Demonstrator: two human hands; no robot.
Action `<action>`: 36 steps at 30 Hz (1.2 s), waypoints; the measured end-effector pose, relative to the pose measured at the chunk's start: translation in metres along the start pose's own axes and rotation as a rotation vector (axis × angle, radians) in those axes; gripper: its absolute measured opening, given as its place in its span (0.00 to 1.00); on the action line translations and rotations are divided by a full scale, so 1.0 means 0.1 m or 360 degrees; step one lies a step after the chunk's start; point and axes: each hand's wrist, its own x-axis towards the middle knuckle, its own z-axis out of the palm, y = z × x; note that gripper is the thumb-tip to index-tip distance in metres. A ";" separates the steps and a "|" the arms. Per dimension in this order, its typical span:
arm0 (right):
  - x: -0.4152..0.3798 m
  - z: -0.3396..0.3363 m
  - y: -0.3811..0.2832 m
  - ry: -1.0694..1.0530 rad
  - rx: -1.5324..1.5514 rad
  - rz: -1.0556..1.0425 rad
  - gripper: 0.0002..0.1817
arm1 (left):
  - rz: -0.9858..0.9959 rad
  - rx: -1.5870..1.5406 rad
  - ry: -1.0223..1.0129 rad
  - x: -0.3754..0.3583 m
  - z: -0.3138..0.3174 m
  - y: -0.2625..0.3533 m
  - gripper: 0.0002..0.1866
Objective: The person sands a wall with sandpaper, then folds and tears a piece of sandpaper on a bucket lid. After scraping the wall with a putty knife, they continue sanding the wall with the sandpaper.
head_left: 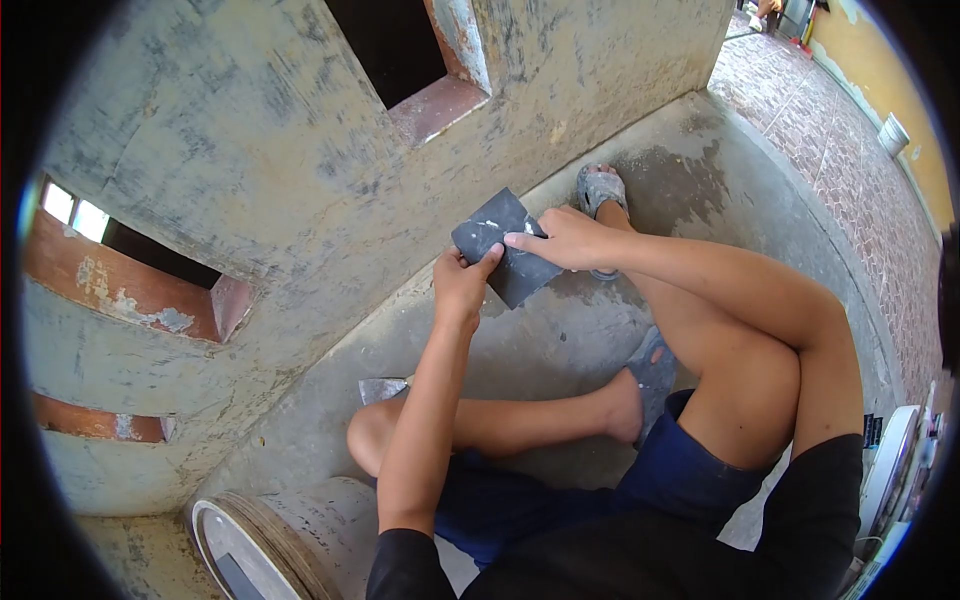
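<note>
A dark grey sheet of sandpaper (pixel 500 218) with white dust marks is held in front of me, above the floor and close to the wall. My left hand (pixel 462 287) pinches its lower left side, thumb on top and fingers mostly hidden underneath. From the right, my right hand (pixel 568 240) grips the opposite edge, its thumb pressed flat on the sheet. The two thumbs nearly meet near the middle. Beside my left knee lies a putty knife (pixel 380 389) on the concrete, its handle partly hidden by my forearm.
A patchy plastered wall (pixel 300 150) with reddish window recesses (pixel 440 105) rises at the left. A lidded bucket (pixel 320 530) stands at bottom left. The concrete floor (pixel 520 345) has damp patches. Patterned tiles (pixel 800 110) and a white container (pixel 893 135) are at right.
</note>
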 end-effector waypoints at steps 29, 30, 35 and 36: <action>2.07 0.71 0.83 0.1893 0.1243 0.0805 0.32 | 0.1618 0.1896 0.1525 0.97 -0.70 -0.58 0.60; 2.16 0.80 0.71 0.1942 0.1312 0.0682 0.33 | 0.1605 0.1915 0.1567 0.99 -0.73 -0.55 0.65; 2.30 1.57 -0.07 0.2134 0.1285 0.0319 0.38 | 0.1323 0.2019 0.1676 1.27 -0.88 -0.45 0.83; 2.25 1.57 -0.03 0.2146 0.1234 0.0237 0.36 | 0.1381 0.2076 0.1717 1.29 -0.89 -0.45 0.86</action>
